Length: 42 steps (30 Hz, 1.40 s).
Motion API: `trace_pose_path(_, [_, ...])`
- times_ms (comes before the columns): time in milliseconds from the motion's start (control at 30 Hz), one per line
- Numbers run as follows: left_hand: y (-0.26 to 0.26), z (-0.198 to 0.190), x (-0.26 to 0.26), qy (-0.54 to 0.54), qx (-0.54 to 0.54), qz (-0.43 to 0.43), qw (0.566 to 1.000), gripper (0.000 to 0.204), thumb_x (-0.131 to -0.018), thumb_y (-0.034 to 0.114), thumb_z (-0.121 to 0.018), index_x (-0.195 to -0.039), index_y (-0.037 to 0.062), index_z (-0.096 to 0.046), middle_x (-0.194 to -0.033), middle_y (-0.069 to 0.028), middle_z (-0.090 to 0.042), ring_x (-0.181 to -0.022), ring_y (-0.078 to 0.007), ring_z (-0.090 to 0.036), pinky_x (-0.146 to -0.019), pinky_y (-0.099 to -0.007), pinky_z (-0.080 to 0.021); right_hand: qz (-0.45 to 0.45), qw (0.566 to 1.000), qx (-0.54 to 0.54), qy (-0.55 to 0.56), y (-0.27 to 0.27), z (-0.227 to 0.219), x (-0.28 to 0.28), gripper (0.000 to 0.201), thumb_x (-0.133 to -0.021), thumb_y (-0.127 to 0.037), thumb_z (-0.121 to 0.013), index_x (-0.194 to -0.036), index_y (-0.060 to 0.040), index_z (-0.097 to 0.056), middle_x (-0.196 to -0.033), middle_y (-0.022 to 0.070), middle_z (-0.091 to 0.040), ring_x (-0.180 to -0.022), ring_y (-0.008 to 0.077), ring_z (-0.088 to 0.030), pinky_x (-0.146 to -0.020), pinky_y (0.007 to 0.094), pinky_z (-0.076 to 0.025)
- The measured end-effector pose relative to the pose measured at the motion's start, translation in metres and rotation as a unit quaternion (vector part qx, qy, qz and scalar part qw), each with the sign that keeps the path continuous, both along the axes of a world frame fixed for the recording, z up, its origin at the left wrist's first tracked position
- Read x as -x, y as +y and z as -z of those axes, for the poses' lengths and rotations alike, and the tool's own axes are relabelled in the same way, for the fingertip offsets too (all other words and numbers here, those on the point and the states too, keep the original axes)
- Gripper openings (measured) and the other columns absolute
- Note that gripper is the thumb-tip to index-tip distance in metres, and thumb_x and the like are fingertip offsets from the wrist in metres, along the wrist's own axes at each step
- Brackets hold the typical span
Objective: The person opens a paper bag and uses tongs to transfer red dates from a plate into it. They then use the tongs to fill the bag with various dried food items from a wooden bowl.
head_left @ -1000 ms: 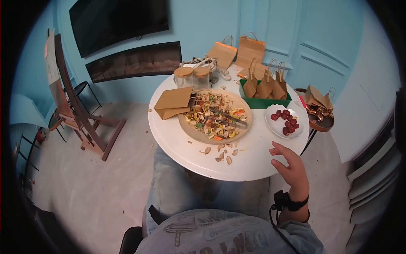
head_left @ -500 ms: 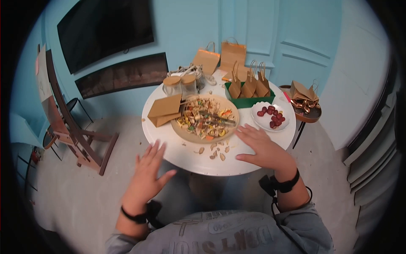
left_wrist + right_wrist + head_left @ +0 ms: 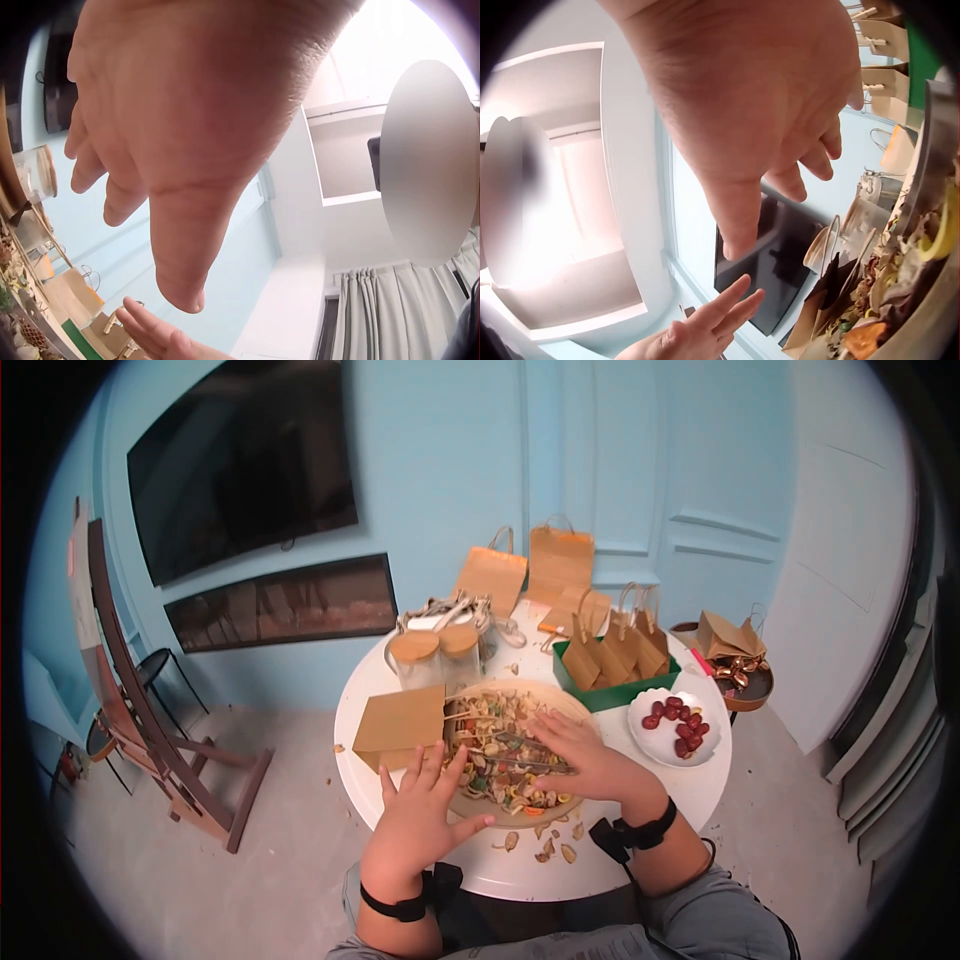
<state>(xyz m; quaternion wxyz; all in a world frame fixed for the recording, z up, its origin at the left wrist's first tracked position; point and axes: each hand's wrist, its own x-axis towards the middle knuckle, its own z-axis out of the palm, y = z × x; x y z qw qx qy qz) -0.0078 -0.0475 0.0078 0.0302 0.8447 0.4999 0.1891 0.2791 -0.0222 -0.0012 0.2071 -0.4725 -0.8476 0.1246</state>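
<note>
A round beige tray (image 3: pixel 480 815) heaped with dried mixed pieces (image 3: pixel 500 780) and metal tongs (image 3: pixel 530 763) lies on the white table. My left hand (image 3: pixel 415 825), fingers spread, is over the tray's front left edge, beside a brown paper bag (image 3: pixel 400 722). Above the tray's right part is my right hand (image 3: pixel 590 765), palm down with fingers extended, near the tongs. Neither hand holds anything. In the left wrist view the left hand (image 3: pixel 180 97) hangs with its thumb apart; in the right wrist view the right hand (image 3: pixel 757 97) looks similarly spread.
Behind the tray stand wooden-lidded jars (image 3: pixel 415 660) and upright paper bags (image 3: pixel 560 565). A green box (image 3: pixel 620 695) holds small bags; a white plate (image 3: pixel 650 745) carries dark red fruit. Loose pieces (image 3: pixel 568 853) lie at the table's front. A side table (image 3: pixel 750 690) stands right.
The left hand has come into view and moved forward to the tray. My right hand has moved left, from the front right over the tray. The head view has shifted.
</note>
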Motion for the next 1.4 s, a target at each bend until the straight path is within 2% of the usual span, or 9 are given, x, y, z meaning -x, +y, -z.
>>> trace_pose_path(100, [0.011,0.002,0.008,-0.048,0.028,-0.013,0.998,0.091,-0.079,0.06,-0.07,-0.153,0.0174,-0.037,-0.156,-0.0174,-0.037,-0.147,-0.0374,-0.028,-0.116,-0.0655,-0.007,0.005,1.0,-0.002,0.0,-0.002,0.014,-0.011,0.087,-0.09,-0.059,-0.06,-0.155,-0.0076,-0.03,-0.16,0.0256,-0.022,-0.151,0.0402,-0.014,-0.121,0.049,-0.011])
trace_pose_path(233, [0.02,0.007,0.004,-0.032,0.05,-0.028,0.998,0.092,-0.078,0.054,-0.074,-0.154,0.0186,-0.035,-0.158,-0.0165,-0.033,-0.149,-0.0356,-0.024,-0.117,-0.0615,-0.01,-0.025,0.996,0.07,0.058,-0.002,0.018,-0.002,0.086,-0.089,-0.052,-0.066,-0.155,-0.009,-0.031,-0.161,0.0225,-0.022,-0.151,0.0393,-0.014,-0.12,0.0521,-0.01])
trace_pose_path(400, [0.029,0.013,-0.01,-0.038,0.053,-0.025,0.998,0.093,-0.077,0.055,-0.074,-0.154,0.0192,-0.036,-0.159,-0.0168,-0.032,-0.15,-0.0349,-0.023,-0.118,-0.0615,-0.009,0.024,0.998,0.051,-0.017,-0.004,0.018,0.007,0.085,-0.086,-0.051,-0.068,-0.154,-0.0134,-0.034,-0.162,0.0163,-0.024,-0.152,0.0361,-0.014,-0.119,0.0592,-0.008])
trace_pose_path(833, [0.032,0.012,-0.021,-0.051,0.039,-0.045,0.997,0.087,-0.078,0.054,-0.075,-0.151,0.0197,-0.041,-0.158,-0.0176,-0.034,-0.149,-0.0346,-0.026,-0.118,-0.0619,-0.008,0.061,0.998,0.024,-0.017,-0.002,0.02,0.004,0.083,-0.086,-0.054,-0.067,-0.152,-0.0129,-0.038,-0.161,0.0173,-0.026,-0.152,0.0337,-0.015,-0.12,0.0582,-0.005])
trace_pose_path(967, [0.051,0.011,-0.003,-0.087,-0.033,-0.108,0.99,0.074,-0.083,0.047,-0.072,-0.146,0.0159,-0.047,-0.154,-0.0181,-0.039,-0.145,-0.0352,-0.031,-0.116,-0.0644,-0.011,0.076,0.992,-0.08,0.062,-0.002,0.019,0.002,0.069,-0.086,-0.041,-0.072,-0.141,-0.0069,-0.05,-0.146,0.0187,-0.046,-0.137,0.0366,-0.038,-0.114,0.0505,-0.026])
trace_pose_path(1033, [0.062,0.011,0.011,-0.141,-0.076,-0.226,0.961,0.058,-0.088,0.036,-0.07,-0.139,0.0136,-0.056,-0.147,-0.0192,-0.047,-0.141,-0.037,-0.037,-0.116,-0.0595,-0.018,0.081,0.984,-0.099,0.125,-0.001,0.018,0.0,0.061,-0.085,-0.035,-0.073,-0.136,-0.0045,-0.056,-0.137,0.0186,-0.053,-0.129,0.0368,-0.047,-0.11,0.0469,-0.035])
trace_pose_path(1100, [0.076,0.012,0.025,-0.182,-0.081,-0.203,0.959,0.051,-0.088,0.032,-0.069,-0.135,0.0131,-0.059,-0.144,-0.0193,-0.051,-0.139,-0.0377,-0.04,-0.116,-0.0568,-0.022,0.068,0.989,-0.074,0.106,0.001,0.023,-0.001,0.049,-0.082,-0.025,-0.075,-0.123,-0.0022,-0.062,-0.115,0.015,-0.061,-0.109,0.0342,-0.055,-0.094,0.0415,-0.045])
trace_pose_path(1233, [0.098,0.02,0.013,-0.297,-0.064,-0.096,0.948,0.039,-0.089,0.025,-0.067,-0.126,0.0127,-0.067,-0.137,-0.0184,-0.058,-0.135,-0.039,-0.045,-0.113,-0.0493,-0.03,0.05,0.993,-0.094,0.048,0.0,0.026,0.004,0.046,-0.08,-0.022,-0.075,-0.12,-0.0018,-0.063,-0.105,0.0134,-0.061,-0.103,0.0327,-0.055,-0.09,0.0415,-0.046])
trace_pose_path(1400, [0.112,0.032,-0.007,-0.19,-0.004,-0.026,0.981,0.04,-0.088,0.026,-0.067,-0.126,0.0137,-0.067,-0.141,-0.0175,-0.055,-0.137,-0.0407,-0.042,-0.113,-0.0498,-0.03,0.063,0.991,-0.115,0.034,0.001,0.029,0.007,0.047,-0.079,-0.018,-0.075,-0.122,-0.0042,-0.063,-0.104,0.0128,-0.06,-0.102,0.0321,-0.055,-0.09,0.0409,-0.046])
